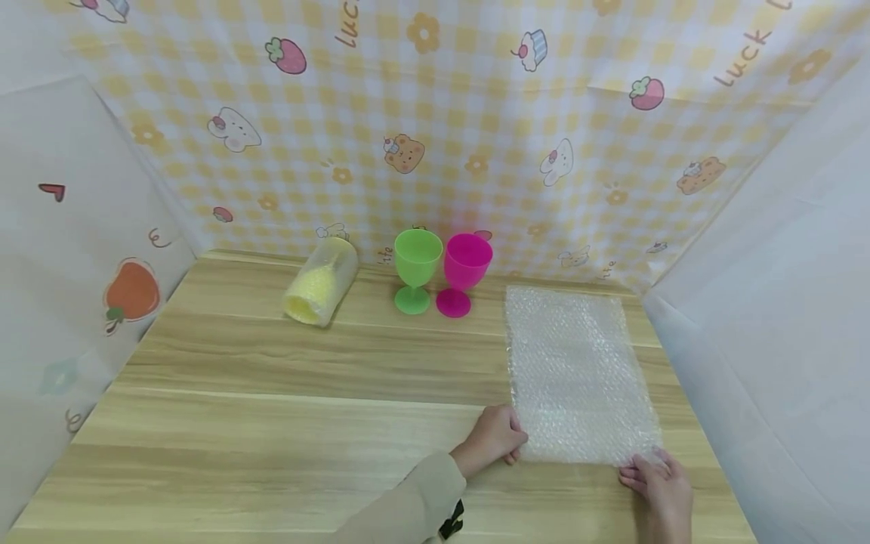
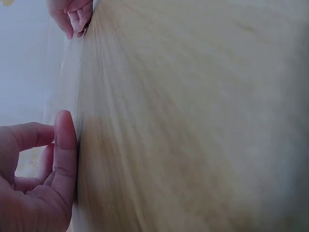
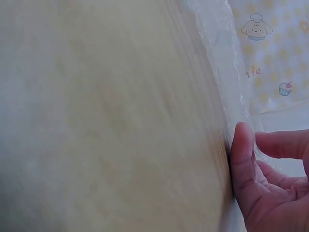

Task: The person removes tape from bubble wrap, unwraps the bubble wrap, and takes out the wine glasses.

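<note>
A clear sheet of bubble wrap point(image 1: 578, 370) lies flat on the right side of the table. At its near left corner, my left hand point(image 1: 498, 434) pinches the edge between thumb and fingers. My right hand point(image 1: 659, 483) grips the near right corner the same way. In the left wrist view the left thumb and fingertips point(image 2: 65, 130) meet close over the wood, and the right hand point(image 2: 72, 14) appears farther along the edge. The right wrist view has the right thumb and finger point(image 3: 244, 145) together at the wrap's edge.
A green goblet point(image 1: 418, 257) and a magenta goblet point(image 1: 467, 261) stand upright side by side near the back wall. Left of them a yellow goblet rolled in bubble wrap point(image 1: 322, 283) lies on its side. Patterned cloth point(image 1: 476, 113) hangs behind, with white side walls point(image 1: 768, 302).
</note>
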Motion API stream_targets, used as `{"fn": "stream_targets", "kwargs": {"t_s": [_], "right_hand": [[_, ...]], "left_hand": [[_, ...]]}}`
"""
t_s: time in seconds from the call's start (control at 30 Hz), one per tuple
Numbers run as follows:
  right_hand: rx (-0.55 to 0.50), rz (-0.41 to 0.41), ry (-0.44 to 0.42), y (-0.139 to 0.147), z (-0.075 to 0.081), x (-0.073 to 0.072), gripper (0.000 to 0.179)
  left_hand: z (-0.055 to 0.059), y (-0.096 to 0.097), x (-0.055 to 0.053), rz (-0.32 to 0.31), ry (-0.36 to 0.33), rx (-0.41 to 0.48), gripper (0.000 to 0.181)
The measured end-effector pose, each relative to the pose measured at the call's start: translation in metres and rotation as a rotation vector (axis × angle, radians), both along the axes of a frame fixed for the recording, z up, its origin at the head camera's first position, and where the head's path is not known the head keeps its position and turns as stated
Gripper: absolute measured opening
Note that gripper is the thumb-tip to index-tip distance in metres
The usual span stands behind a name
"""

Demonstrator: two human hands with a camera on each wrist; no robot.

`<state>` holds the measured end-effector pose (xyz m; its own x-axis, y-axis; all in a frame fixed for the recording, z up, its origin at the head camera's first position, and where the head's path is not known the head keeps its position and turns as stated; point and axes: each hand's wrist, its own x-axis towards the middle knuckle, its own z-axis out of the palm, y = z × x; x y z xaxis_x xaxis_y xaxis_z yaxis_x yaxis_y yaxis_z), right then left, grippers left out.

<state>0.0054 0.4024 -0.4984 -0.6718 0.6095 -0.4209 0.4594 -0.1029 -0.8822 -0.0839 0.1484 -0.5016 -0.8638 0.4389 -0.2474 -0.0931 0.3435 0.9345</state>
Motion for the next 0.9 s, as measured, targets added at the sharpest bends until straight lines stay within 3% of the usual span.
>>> {"fn": "stream_targets", "kwargs": {"t_s": [0.2, 0.37, 0.77, 0.9], "right_hand": [[0.052, 0.025, -0.027, -0.001, 0.002, 0.000, 0.069], [0.075, 0.035, -0.032, -0.004, 0.005, 0.001, 0.077], [0.057, 0.024, -0.065, -0.011, 0.010, 0.003, 0.086], [0.176, -0.016, -0.068, -0.015, 0.017, 0.004, 0.090]], "left_hand": [[0.001, -0.001, 0.000, 0.007, -0.016, 0.030, 0.019], [0.001, -0.001, 0.001, 0.004, -0.018, 0.005, 0.018], [0.002, -0.003, 0.004, -0.007, -0.005, -0.011, 0.019], [0.003, -0.003, 0.003, -0.014, -0.001, -0.009, 0.018]]}}
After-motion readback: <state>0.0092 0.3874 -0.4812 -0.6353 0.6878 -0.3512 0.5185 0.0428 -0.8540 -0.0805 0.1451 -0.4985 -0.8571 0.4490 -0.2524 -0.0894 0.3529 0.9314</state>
